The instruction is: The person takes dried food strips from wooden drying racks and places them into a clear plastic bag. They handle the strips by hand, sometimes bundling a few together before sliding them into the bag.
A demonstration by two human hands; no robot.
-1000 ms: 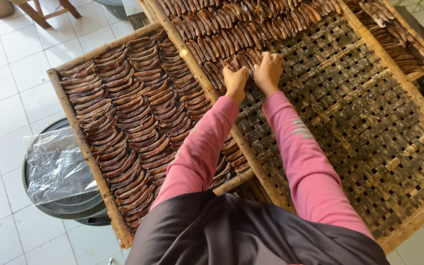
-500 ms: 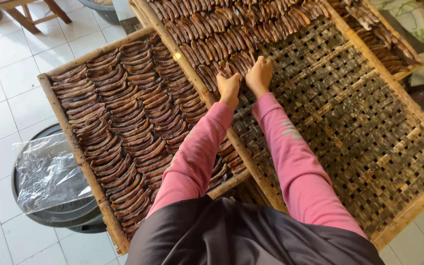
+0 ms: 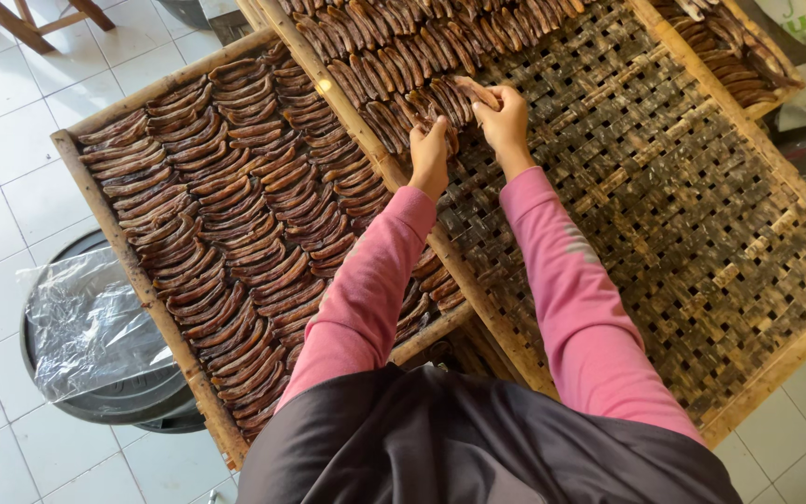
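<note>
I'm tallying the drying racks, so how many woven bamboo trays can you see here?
3. A full tray of dark dried banana strips lies at left; the large half-filled middle tray sits under the left hand and right hand; a third shows at top right. Others may be hidden.

Both hands (image 3: pixel 468 140) on prob. dried bananas (image 3: pixel 440 98)

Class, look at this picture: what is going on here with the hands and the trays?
A person in pink sleeves leans over a woven bamboo tray. The right hand pinches one dark brown dried strip at the edge of the rows already laid there; the left hand rests on the strips beside it. Most of this tray is bare. A second tray to the left is packed with strips.
</note>
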